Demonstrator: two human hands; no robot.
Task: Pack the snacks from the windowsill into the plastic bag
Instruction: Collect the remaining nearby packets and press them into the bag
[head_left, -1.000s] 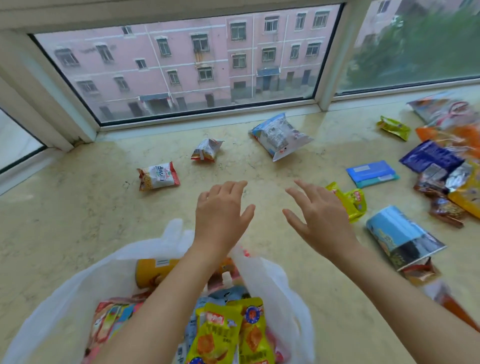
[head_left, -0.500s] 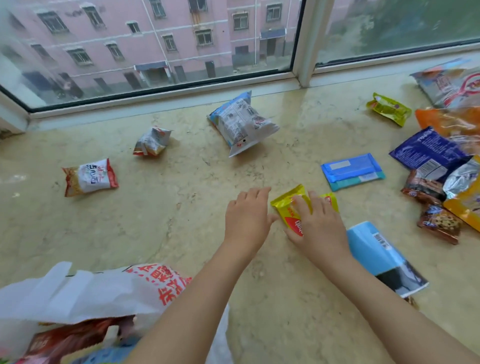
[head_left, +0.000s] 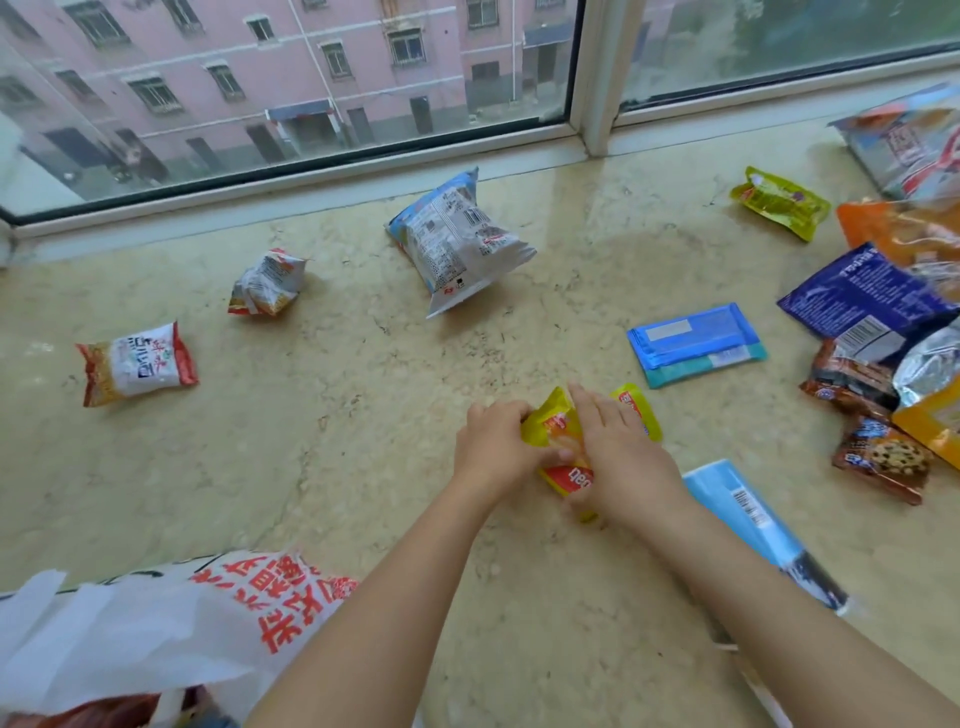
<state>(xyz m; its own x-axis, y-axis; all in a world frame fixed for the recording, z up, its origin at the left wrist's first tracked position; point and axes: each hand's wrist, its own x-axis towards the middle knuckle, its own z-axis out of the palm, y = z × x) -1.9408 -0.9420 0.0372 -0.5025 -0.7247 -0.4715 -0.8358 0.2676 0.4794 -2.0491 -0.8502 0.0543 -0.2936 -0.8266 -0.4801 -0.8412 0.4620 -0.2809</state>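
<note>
change: both hands have closed in from above the plastic bag (head_left: 156, 618) onto the yellow snack packet (head_left: 550, 431).
grip: left hand (head_left: 493, 447) pinches its edge; right hand (head_left: 618, 457) curls over it.
meaning: pickup likely begun.

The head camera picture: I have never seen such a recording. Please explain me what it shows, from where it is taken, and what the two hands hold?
No machine is here. A person wears one camera on the head, looking forward and down at their own bare hands over a marble windowsill. The left hand and right hand together grip a yellow snack packet. Other snacks lie around: a red-and-white packet, a crumpled small packet, a white-and-blue bag, a flat blue packet, a yellow-green packet, a cookie packet, and a pile at the right edge. The white plastic bag with red print waits at bottom left.
</note>
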